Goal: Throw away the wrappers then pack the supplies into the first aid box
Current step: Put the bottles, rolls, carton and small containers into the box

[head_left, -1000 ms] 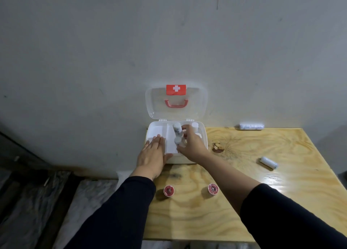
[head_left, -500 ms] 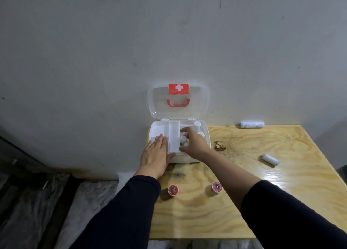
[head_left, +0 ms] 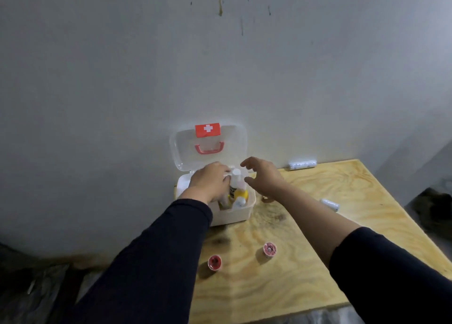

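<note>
Reaching into the first aid box (head_left: 232,215), my left hand (head_left: 210,182) closes on a white tray (head_left: 231,173), while my right hand (head_left: 263,177) hovers spread, holding nothing.

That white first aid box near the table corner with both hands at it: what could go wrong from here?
The white plastic first aid box sits at the wooden table's corner, so the left hand pressing inside might nudge it off. The white bottle stands tall, so the clear lid may not close. The open right hand could tip it.
</note>
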Demonstrator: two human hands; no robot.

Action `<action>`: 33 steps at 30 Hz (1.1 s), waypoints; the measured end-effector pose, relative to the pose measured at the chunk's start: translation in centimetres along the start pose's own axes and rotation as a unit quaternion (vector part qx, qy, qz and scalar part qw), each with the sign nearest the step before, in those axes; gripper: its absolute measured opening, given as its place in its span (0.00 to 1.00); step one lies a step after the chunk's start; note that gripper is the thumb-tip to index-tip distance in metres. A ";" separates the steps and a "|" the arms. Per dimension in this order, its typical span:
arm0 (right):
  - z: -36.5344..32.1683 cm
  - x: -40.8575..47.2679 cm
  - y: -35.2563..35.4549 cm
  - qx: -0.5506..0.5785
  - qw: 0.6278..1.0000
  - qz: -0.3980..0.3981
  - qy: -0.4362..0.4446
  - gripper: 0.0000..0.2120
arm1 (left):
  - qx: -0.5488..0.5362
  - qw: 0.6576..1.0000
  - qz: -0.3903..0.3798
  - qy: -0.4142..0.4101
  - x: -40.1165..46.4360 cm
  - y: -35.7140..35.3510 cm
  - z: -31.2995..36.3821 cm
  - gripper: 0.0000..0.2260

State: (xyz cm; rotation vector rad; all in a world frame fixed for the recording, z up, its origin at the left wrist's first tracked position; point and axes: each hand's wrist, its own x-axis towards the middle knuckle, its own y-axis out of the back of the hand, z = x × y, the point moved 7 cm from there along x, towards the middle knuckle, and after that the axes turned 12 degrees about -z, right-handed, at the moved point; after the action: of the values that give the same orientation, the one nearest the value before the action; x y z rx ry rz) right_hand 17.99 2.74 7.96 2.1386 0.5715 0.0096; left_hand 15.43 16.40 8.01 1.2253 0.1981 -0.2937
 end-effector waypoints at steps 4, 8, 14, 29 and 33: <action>5.9 -2.3 2.5 0.006 0.997 0.025 -0.078 0.17 | -0.016 0.999 -0.017 -0.042 2.5 -0.9 4.8 0.17; 12.7 -4.7 4.1 -0.013 0.989 0.030 -0.146 0.18 | 0.008 0.994 -0.081 -0.071 4.4 -4.2 9.4 0.18; 21.9 -6.0 4.8 -0.039 0.978 0.004 -0.203 0.17 | -0.015 0.988 -0.136 -0.067 7.3 -8.5 13.1 0.19; 26.8 3.4 5.0 -0.207 0.973 -0.089 -0.051 0.16 | -0.074 0.988 -0.117 0.072 12.2 -12.5 13.8 0.18; 25.5 6.1 5.3 -0.262 0.962 -0.078 -0.009 0.20 | -0.085 0.985 -0.106 0.106 12.7 -12.4 13.0 0.18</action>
State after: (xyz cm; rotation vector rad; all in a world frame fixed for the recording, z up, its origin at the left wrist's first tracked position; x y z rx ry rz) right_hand 31.00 -17.05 -4.46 1.5738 0.6444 0.0491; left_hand 23.31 -1.12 -2.66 1.0657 0.5311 -0.3237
